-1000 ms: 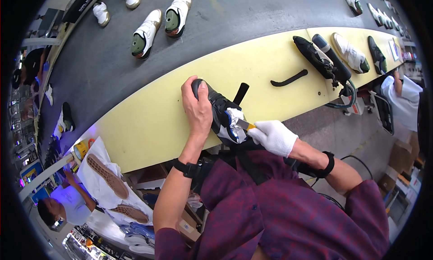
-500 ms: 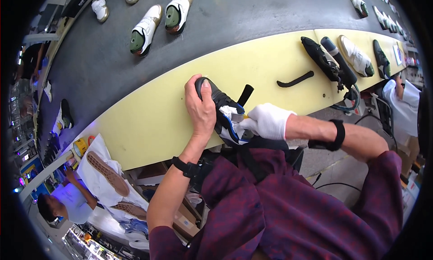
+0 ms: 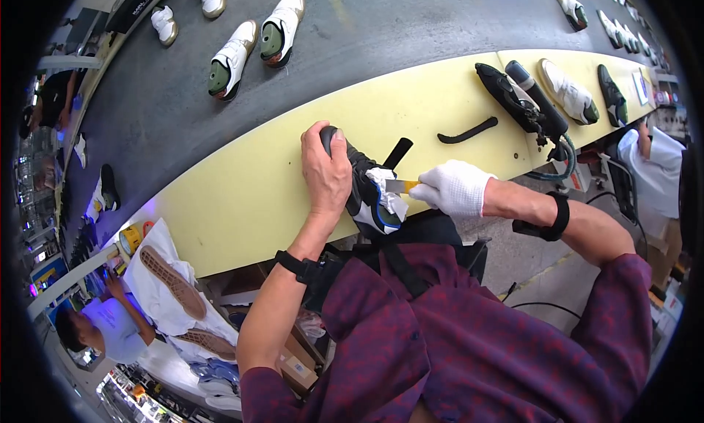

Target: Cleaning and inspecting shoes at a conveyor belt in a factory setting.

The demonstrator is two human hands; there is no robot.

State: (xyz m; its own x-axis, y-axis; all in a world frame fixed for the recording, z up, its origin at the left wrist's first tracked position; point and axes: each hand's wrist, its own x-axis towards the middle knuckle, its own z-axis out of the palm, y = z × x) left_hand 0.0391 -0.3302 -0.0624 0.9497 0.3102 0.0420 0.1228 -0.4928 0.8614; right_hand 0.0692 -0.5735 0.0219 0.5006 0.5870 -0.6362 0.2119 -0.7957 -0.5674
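Observation:
My left hand (image 3: pixel 328 175) is bare and wrapped round the far end of a black shoe (image 3: pixel 361 201), whose opening has a blue edge. White crumpled paper (image 3: pixel 391 193) bulges from that opening. In a white knit glove, my right hand (image 3: pixel 456 186) is closed on the yellow handle of a scraper (image 3: pixel 401 186). Its flat metal blade points left and its tip meets the paper. A short black strip (image 3: pixel 398 152) sticks out past the shoe's right side; whether it is joined to the shoe I cannot tell.
On the cream table (image 3: pixel 242 195) lie a curved black strip (image 3: pixel 468 131), a black hose-fed tool (image 3: pixel 539 93), a white shoe (image 3: pixel 568 91) and a dark shoe (image 3: pixel 611 94). Beyond runs a grey surface (image 3: pixel 352 52) bearing several white-and-green shoes (image 3: pixel 281 30). Co-workers (image 3: pixel 117 320) sit at both sides.
My right hand has drawn the scraper slightly right, away from the shoe, and more of the blade shows. The white paper now bulges further out of the opening. My left hand keeps its hold.

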